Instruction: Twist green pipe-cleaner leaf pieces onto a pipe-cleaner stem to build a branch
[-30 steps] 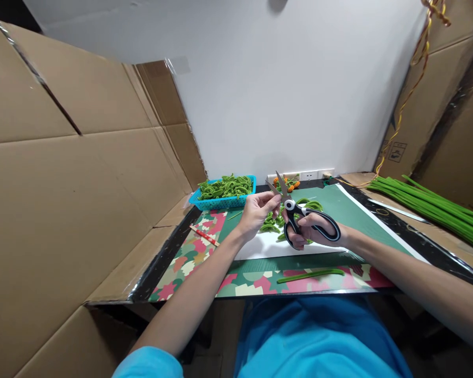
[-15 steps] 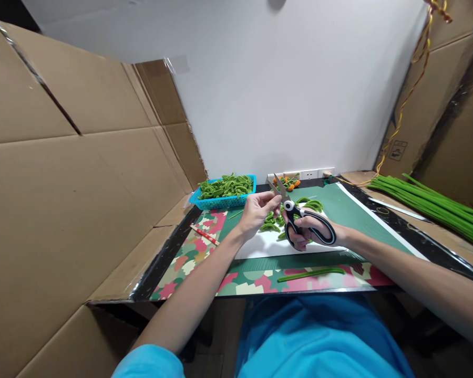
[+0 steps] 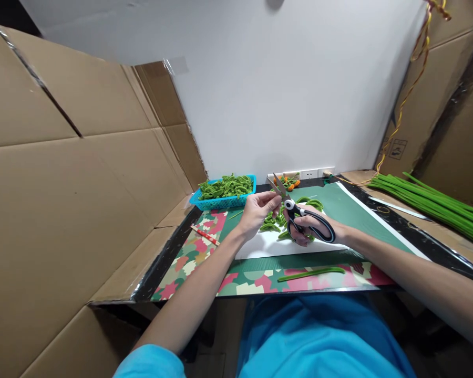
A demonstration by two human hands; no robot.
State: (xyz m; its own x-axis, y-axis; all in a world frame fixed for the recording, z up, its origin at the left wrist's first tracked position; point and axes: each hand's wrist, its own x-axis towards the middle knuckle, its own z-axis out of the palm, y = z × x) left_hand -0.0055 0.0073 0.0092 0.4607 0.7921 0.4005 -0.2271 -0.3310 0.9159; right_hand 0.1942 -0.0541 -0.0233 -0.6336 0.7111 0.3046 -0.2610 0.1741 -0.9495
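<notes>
My right hand (image 3: 308, 221) is closed around the black-and-white handles of a pair of scissors (image 3: 289, 205). Their blades point up and away from me, spread apart. Just left of the blades, the fingers of my left hand (image 3: 257, 211) are pinched together at the fingertips. What they hold is too small and too hidden to name. Beneath both hands, several curled green fuzzy pieces (image 3: 269, 227), like bent pipe cleaners, lie on a white sheet (image 3: 256, 249). One straight green pipe cleaner (image 3: 311, 274) rests at the mat's near edge.
A blue basket (image 3: 220, 202) heaped with green fuzzy pieces stands at the back left. Orange-and-green pieces (image 3: 289, 182) lie by the wall socket. On the right is a bundle of long green pipe cleaners (image 3: 429, 205). A red stick (image 3: 205, 234) lies left, beside the cardboard wall (image 3: 82, 210).
The scissors' handles and my right fingers have shifted slightly, with the blades still apart. My left hand stays almost where it was, still pinched.
</notes>
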